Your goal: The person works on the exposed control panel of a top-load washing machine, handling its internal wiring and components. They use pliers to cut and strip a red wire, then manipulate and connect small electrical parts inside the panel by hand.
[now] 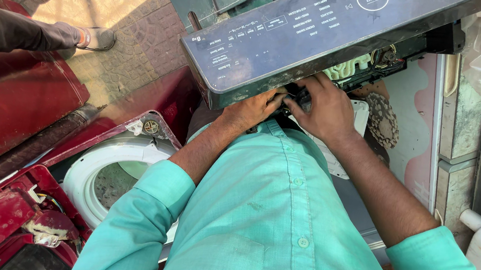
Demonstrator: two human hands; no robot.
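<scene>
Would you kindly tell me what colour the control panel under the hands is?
The control panel is dark grey with white markings, seen in the head view.

My hands, left [254, 107] and right [327, 107], sit crowded under the lower edge of the dark control panel [318, 32], which overhangs them and blocks any way upward. Ahead of my fingers a tangle of wires and white connectors [360, 67] fills the gap beneath the panel. My own teal shirt [267, 216] closes the space behind. To the right, the white machine top [417, 119] lies open beside my forearm. To the left, the white drum ring [110, 165] gapes open inside the red casing [9, 96], near my left elbow.
</scene>
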